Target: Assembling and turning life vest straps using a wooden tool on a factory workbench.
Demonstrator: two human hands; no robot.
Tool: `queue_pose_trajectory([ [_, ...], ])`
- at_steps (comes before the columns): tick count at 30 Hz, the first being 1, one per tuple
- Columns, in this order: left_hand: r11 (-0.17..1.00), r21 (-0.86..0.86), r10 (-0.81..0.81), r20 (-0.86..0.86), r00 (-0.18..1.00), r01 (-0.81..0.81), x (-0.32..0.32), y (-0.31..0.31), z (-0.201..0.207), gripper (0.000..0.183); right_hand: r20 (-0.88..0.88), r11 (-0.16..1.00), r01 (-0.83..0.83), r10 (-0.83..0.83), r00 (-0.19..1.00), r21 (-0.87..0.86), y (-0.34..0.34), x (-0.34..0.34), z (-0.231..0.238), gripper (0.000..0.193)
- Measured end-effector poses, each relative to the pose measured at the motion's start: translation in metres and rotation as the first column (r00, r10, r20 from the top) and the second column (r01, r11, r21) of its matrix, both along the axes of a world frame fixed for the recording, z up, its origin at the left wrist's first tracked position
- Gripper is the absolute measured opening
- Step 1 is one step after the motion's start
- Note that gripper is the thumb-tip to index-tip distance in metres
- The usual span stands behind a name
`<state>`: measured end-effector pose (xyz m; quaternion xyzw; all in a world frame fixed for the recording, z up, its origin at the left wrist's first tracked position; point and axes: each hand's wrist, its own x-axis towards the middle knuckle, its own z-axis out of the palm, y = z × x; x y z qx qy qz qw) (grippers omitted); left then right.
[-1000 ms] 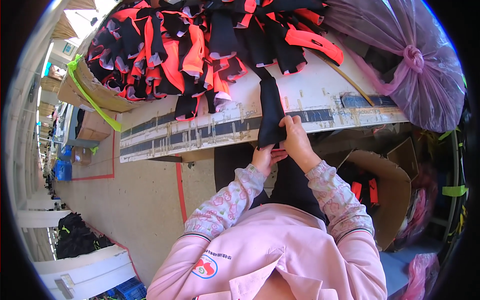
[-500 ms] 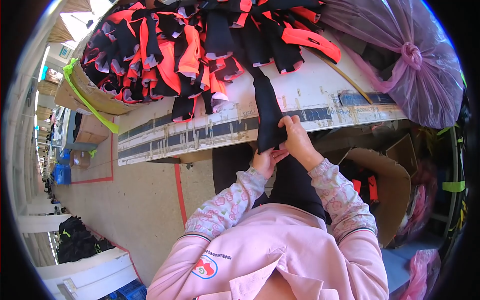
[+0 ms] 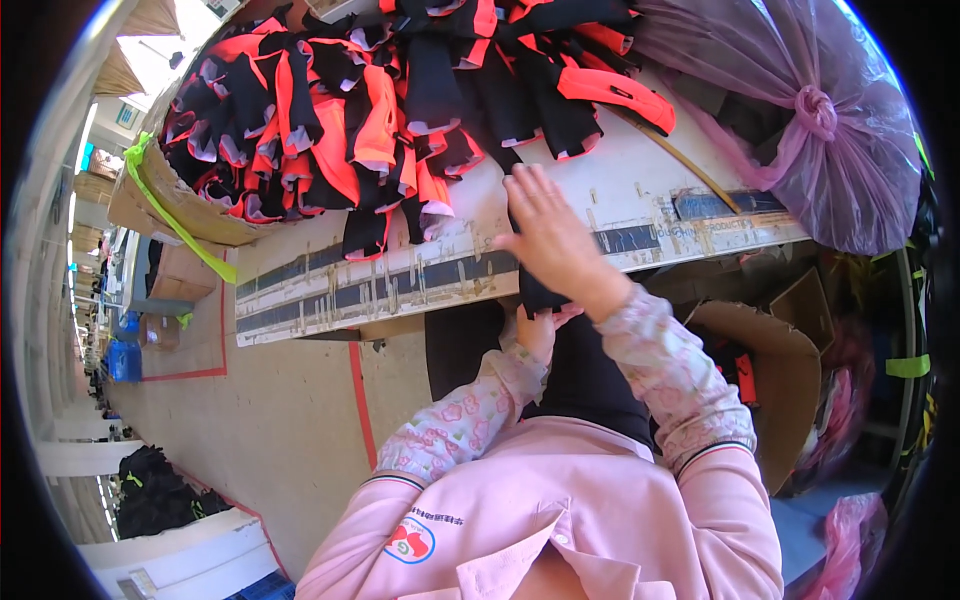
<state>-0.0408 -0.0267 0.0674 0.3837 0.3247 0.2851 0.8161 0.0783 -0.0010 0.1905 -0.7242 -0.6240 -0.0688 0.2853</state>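
A long black fabric piece [image 3: 538, 294] hangs over the near edge of the white table [image 3: 590, 170], its upper part mostly covered by my right hand [image 3: 550, 238]. That hand lies flat along the cloth, fingers stretched out and pointing away from me. At the lower end of the cloth, just below the table edge, my left hand [image 3: 536, 336] grips it; part of its fingers is hidden. Beyond both hands lies a heap of black and neon coral fabric pieces [image 3: 375, 120] with grey insides.
A knotted translucent purple bag [image 3: 860, 190] sits at the table's right end. Beside it lies a thin wooden stick [image 3: 690, 170]. Under the table on the right stands an open cardboard box [image 3: 785, 370]. At the left, a yellow-green strap [image 3: 180, 210] hangs over cardboard [image 3: 190, 195].
My right hand has left the cloth's lower end and moved up along it, opening out flat. My left hand has shifted slightly down and stays at the lower end.
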Motion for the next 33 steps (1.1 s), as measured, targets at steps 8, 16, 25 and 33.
queue_pose_trajectory([
  [8,0.989,-0.133,-0.085,-0.144,0.986,0.065,0.000,0.004,0.018,0.026,-0.051,0.961,-0.021,0.007,0.999,-0.277,0.019,0.029,-0.075,0.076],
  [16,0.984,-0.165,-0.078,-0.089,0.993,0.062,-0.001,0.011,0.015,0.028,0.315,0.649,0.756,-0.737,0.597,0.084,-0.075,0.214,-0.080,0.038],
  [25,0.985,-0.139,-0.108,-0.008,0.994,0.106,0.003,0.004,0.018,0.029,0.057,0.803,0.462,-0.478,0.877,-0.376,-0.143,0.223,-0.065,0.011],
  [33,0.988,-0.115,-0.103,-0.014,0.995,0.101,0.003,0.002,0.015,0.030,-0.798,0.898,0.059,-0.415,0.437,-0.435,-0.291,0.033,-0.012,0.016],
])
